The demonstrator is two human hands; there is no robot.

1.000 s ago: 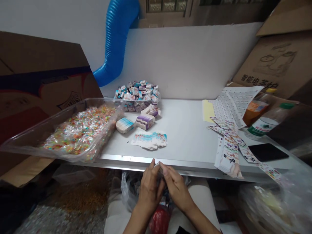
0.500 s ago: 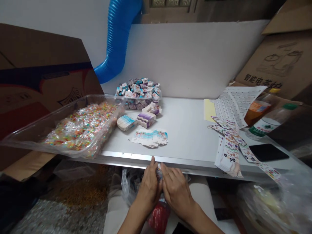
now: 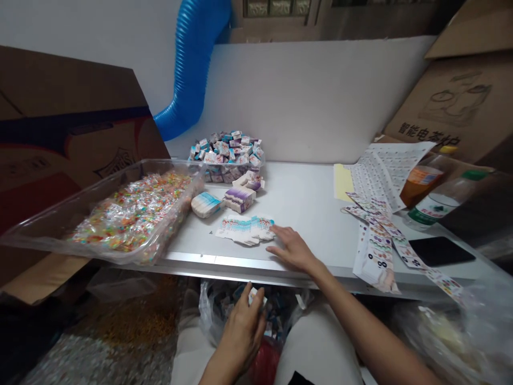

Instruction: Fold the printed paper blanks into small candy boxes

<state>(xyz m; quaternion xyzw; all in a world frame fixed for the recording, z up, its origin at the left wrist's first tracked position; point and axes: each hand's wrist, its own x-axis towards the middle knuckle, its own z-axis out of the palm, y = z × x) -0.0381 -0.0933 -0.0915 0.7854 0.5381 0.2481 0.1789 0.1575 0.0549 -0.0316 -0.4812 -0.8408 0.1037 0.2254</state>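
My left hand (image 3: 243,327) is over my lap, its thumb and fingers closed on a small printed paper box (image 3: 256,295). On the table my right hand (image 3: 294,247) has its fingers stretched out, the tips at the right end of a fanned row of flat blue-and-white cartons (image 3: 242,230). Whether it touches the end carton I cannot tell. Behind that row lie a bundle of blue-striped flat cartons (image 3: 206,204) and a purple-striped bundle (image 3: 240,199). Below the table edge, an open plastic bag (image 3: 208,313) between my legs contains many small boxes.
A clear tray (image 3: 160,243) of wrapped colourful pieces stands left. Behind is a tub (image 3: 256,170) heaped with small boxes. At right are printed strips (image 3: 377,259), a phone (image 3: 441,251), a green-capped bottle (image 3: 435,208) and printed sheets (image 3: 385,171). A blue hose (image 3: 190,69) hangs behind.
My right hand has left my left hand and moved up onto the table, to the row of flat cartons. My left hand has lowered slightly with the small box in it.
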